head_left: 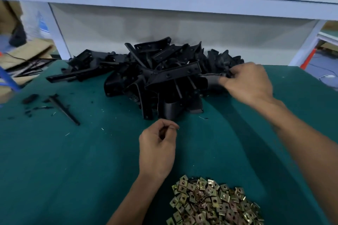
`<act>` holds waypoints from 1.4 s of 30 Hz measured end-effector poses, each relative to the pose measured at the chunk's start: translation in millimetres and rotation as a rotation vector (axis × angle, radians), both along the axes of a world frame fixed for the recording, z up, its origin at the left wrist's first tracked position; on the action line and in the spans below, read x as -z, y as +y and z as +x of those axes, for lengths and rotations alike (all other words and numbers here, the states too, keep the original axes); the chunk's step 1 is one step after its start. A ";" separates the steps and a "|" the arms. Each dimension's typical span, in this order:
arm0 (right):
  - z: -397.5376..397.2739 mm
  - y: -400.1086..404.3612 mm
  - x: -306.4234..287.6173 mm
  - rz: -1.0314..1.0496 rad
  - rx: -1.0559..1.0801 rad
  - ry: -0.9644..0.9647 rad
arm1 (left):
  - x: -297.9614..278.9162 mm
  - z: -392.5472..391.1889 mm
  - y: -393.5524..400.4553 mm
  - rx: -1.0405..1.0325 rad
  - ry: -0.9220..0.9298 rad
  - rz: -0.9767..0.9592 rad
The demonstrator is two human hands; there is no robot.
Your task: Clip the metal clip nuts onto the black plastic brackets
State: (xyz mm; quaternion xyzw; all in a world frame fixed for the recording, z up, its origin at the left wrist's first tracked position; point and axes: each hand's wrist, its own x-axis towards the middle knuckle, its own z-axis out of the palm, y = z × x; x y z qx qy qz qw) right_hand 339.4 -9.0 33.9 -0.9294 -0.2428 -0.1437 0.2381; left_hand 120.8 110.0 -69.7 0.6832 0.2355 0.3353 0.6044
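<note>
Head view: green mat [73, 160] lies bare left of the left hand [157, 153], which pinches something small, unclear, near the heap of black brackets [146, 76] at the back edge. The right hand [247, 84] grips one bracket [210, 78]. Clip nuts [212, 202] pile at the near edge.

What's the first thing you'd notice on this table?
A big heap of black brackets at the back of the green table, with the right hand gripping one at its edge. Near the front lies a shiny pile of clip nuts, and the left hand pinches something small.
</note>
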 end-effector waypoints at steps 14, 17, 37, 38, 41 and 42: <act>10.7 -26.9 -37.4 0.589 0.038 0.439 | -1.5 -0.8 -2.5 0.047 0.014 0.080; 16.8 -32.5 -38.2 0.788 0.055 0.464 | -0.7 -0.2 -2.0 0.056 0.014 0.069; -94.6 -37.4 57.2 1.066 -0.651 0.702 | -3.9 -4.1 -2.7 0.331 0.070 0.019; -97.0 -37.3 59.0 1.109 -0.640 0.736 | -5.3 -4.9 -1.3 0.321 0.043 -0.004; -100.9 -36.5 58.7 1.221 -0.600 0.793 | -9.9 -5.5 5.1 0.277 -0.082 -0.222; -102.4 -35.1 58.9 1.230 -0.579 0.787 | -11.2 -6.6 9.9 0.269 -0.126 -0.350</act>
